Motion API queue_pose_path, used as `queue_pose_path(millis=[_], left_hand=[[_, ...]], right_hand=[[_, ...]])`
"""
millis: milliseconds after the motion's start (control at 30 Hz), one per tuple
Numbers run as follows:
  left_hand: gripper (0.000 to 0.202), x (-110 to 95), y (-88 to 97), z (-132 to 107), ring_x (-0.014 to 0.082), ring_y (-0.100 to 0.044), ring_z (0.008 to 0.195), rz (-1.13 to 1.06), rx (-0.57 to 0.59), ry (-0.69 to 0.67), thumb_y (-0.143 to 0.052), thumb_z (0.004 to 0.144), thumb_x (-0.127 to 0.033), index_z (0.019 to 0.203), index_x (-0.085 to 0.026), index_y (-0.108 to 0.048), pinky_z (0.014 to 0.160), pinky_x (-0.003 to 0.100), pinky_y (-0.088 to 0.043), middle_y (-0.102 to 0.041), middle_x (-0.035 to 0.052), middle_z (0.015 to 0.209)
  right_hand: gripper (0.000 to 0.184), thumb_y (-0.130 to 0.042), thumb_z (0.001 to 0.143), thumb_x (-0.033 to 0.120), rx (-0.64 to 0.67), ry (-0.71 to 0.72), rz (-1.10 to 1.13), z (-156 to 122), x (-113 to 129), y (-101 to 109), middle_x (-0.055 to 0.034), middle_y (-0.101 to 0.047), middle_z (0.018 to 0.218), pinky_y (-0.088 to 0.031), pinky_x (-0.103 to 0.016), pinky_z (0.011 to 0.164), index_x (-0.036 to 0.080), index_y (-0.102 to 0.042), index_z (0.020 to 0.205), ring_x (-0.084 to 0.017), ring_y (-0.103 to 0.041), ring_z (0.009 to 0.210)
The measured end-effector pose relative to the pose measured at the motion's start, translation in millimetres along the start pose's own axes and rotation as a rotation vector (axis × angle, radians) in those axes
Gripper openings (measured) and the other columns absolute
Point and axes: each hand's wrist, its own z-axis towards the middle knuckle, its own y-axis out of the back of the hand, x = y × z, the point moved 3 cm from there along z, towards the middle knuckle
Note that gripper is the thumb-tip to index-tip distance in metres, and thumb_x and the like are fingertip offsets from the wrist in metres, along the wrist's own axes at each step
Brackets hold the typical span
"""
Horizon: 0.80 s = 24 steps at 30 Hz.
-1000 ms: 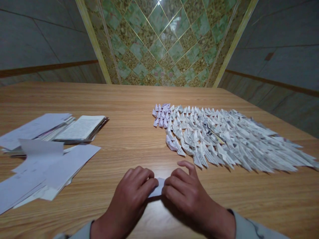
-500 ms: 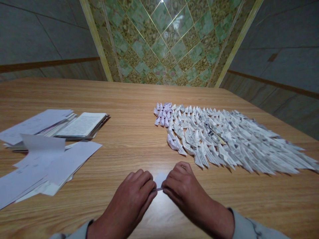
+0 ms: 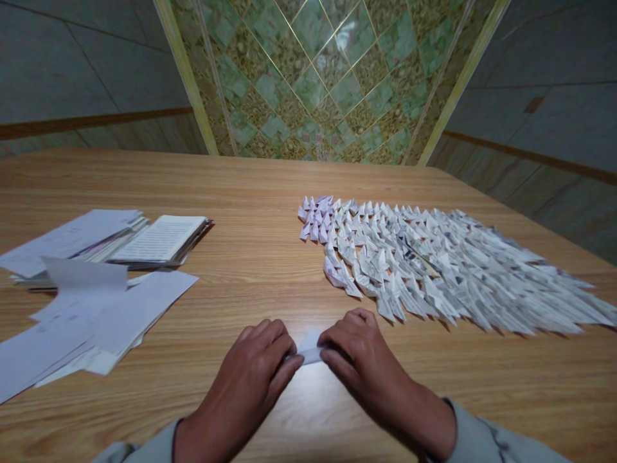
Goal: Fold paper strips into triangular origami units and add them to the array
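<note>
Between my hands, low over the front of the table, is a small white piece of folded paper (image 3: 311,355). Its pointed top sticks up, and a folded strip runs along its lower edge. My left hand (image 3: 263,366) pinches the strip's left end between thumb and fingers. At the right end, my right hand (image 3: 359,357) grips it the same way. The fingers cover both ends of the paper. Just beyond my right hand stand rows of folded paper boats (image 3: 385,257), mostly printed white, with a lilac group (image 3: 317,218) at the far left corner.
Loose white sheets (image 3: 144,308) lie spread on the left of the wooden table (image 3: 250,231). Behind them are a stack of printed pages (image 3: 161,239) and another paper pile (image 3: 77,235). A tiled wall (image 3: 318,83) rises past the table's far edge.
My hands have moved slightly apart at the fingertips, so more of the folded strip shows between them. The paper is still held in both hands.
</note>
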Motion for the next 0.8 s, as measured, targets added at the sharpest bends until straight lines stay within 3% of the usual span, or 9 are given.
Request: queue_pose_path(millis=[267, 467, 633, 800], left_hand=[[0.014, -1, -0.4, 2, 0.0239, -0.058, 0.075, 0.048, -0.027, 0.014, -0.064, 0.094, -0.021, 0.081, -0.019, -0.061, 0.068, 0.035, -0.04, -0.062, 0.0028, 0.08], [0.014, -1, -1.4, 2, 0.0237, -0.058, 0.075, 0.064, -0.017, 0.011, -0.064, 0.095, -0.022, 0.081, -0.02, -0.062, 0.068, 0.035, -0.04, -0.063, 0.0029, 0.08], [0.014, -2, 0.6, 3, 0.024, -0.058, 0.075, 0.073, -0.013, 0.002, -0.067, 0.093, -0.021, 0.08, -0.02, -0.062, 0.066, 0.034, -0.039, -0.063, 0.0031, 0.079], [0.014, -2, 0.9, 3, 0.0229, -0.058, 0.075, 0.092, -0.044, -0.005, -0.067, 0.092, -0.021, 0.079, -0.021, -0.06, 0.066, 0.033, -0.039, -0.063, 0.002, 0.079]], right_hand=[[0.009, -0.073, 0.091, 0.013, -0.005, -0.045, 0.018, 0, -4, 3, 0.0011, -0.069, 0.081, -0.032, -0.037, 0.089, 0.019, -0.068, 0.086, -0.018, -0.058, 0.084], [0.015, -0.073, 0.093, 0.023, 0.027, 0.003, -0.025, 0, -13, 18, 0.0012, -0.066, 0.079, -0.033, -0.036, 0.087, 0.021, -0.071, 0.078, -0.018, -0.057, 0.084], [0.016, -0.075, 0.09, 0.018, 0.07, -0.053, -0.028, -1, -15, 22, 0.0006, -0.065, 0.078, -0.033, -0.035, 0.081, 0.02, -0.071, 0.075, -0.019, -0.057, 0.084], [0.014, -0.077, 0.084, 0.014, 0.061, -0.12, -0.092, -1, -15, 18, -0.0006, -0.064, 0.08, -0.033, -0.037, 0.084, 0.018, -0.068, 0.075, -0.021, -0.056, 0.087]])
